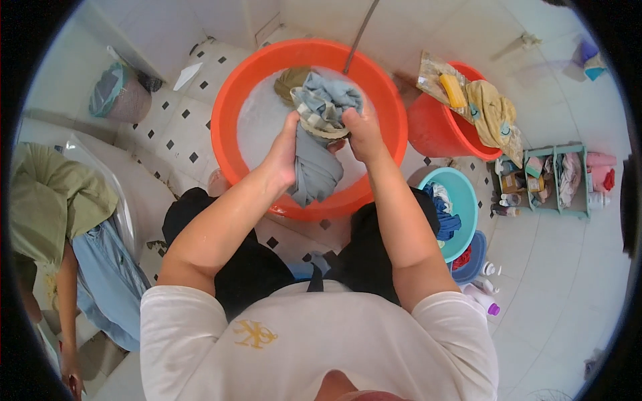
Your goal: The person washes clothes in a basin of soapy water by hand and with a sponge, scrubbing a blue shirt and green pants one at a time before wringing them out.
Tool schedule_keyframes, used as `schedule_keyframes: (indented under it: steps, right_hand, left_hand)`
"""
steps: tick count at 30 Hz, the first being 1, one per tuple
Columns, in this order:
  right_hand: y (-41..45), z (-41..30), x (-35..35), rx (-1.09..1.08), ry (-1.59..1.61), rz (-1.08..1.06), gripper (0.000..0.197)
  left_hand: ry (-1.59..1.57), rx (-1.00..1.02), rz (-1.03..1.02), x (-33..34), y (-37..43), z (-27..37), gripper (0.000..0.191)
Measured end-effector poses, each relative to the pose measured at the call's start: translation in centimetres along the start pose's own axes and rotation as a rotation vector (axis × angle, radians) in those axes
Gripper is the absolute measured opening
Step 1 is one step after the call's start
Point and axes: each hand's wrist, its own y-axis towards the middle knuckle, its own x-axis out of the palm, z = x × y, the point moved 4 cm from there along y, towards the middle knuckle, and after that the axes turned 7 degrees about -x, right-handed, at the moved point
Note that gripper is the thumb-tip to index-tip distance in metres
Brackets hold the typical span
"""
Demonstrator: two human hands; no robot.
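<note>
Both of my hands grip a bundled grey-blue garment (318, 168) above a large orange plastic basin (228, 145). My left hand (285, 150) holds its left side. My right hand (362, 131) closes on the right side near a pale waistband-like edge. Cream checked lining shows in the upper part, and the lower part hangs down in a twisted bunch. White suds (261, 125) cover the water beneath. An olive-brown cloth (291, 82) lies in the suds behind the garment.
At right, a red bucket (431, 130) carries a washboard (430, 67) with yellow soap (452, 90) and tan cloth (489, 108). Nearer stands a turquoise basin (469, 200) of clothes. Another person's hand (74, 373) is at lower left; a lined bin (133, 100) stands at back left.
</note>
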Motion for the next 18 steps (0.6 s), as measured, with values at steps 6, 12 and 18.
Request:
schedule_keyframes:
  steps: [6,12,18]
  right_hand:
    - [-0.2,0.2,0.8,-0.018,0.011,0.32,0.04]
    - [0.0,-0.2,-1.0,-0.033,-0.075,0.224,0.046]
    - [0.2,-4.4,0.6,-0.46,-0.587,-0.019,0.035]
  left_hand:
    - [0.1,0.101,-0.106,2.1,-1.5,1.5,0.049]
    - [0.195,0.033,-0.05,-0.5,0.0,0.9,0.042]
    - [0.161,-0.043,-0.177,0.7,-0.5,0.0,0.039]
